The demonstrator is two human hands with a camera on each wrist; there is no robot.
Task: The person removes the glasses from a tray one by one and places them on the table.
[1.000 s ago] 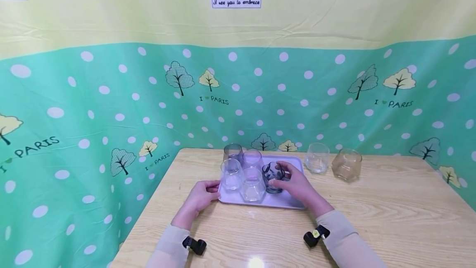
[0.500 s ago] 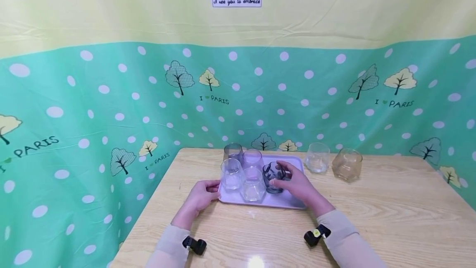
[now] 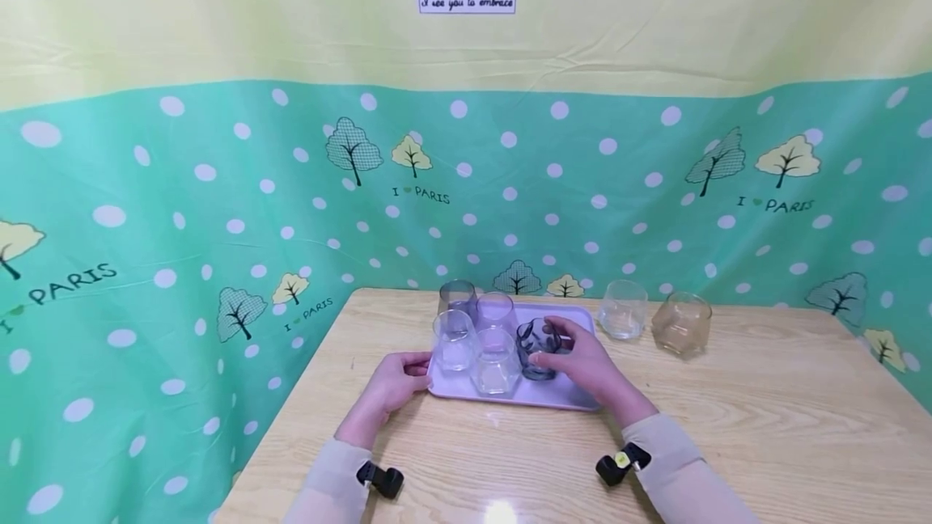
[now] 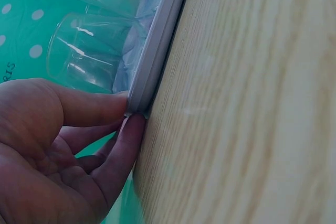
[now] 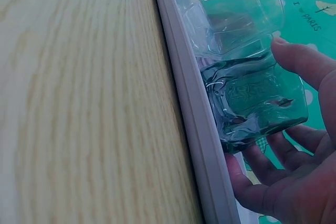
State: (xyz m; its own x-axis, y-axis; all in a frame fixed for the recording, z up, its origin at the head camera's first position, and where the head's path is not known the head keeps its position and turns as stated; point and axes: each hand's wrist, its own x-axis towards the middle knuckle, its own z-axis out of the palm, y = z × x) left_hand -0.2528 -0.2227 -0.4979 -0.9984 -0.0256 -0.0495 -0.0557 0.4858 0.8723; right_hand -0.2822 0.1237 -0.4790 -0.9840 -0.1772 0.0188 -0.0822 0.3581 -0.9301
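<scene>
In the head view my right hand (image 3: pixel 582 358) holds a dark grey glass (image 3: pixel 537 358) on the right half of a lilac tray (image 3: pixel 568 399). Its thumb lies along the near side, and the fingers curve around the far side, as the right wrist view shows. My left hand (image 3: pixel 396 384) pinches the tray's left front corner between thumb and fingers. Close to the dark glass stands a clear faceted glass (image 3: pixel 495 370). Left of that is a clear round glass (image 3: pixel 455 350). Behind them are a pinkish glass (image 3: pixel 495 312) and a smoky grey glass (image 3: pixel 457 302).
Right of the tray, on the wooden table (image 3: pixel 772 411), stand a clear glass (image 3: pixel 622 314) and an amber faceted glass (image 3: pixel 681 328). A green and yellow patterned cloth (image 3: pixel 466 152) hangs behind the table's far edge.
The view has shifted very slightly. Both hands, the tray and the glasses stay where they were.
</scene>
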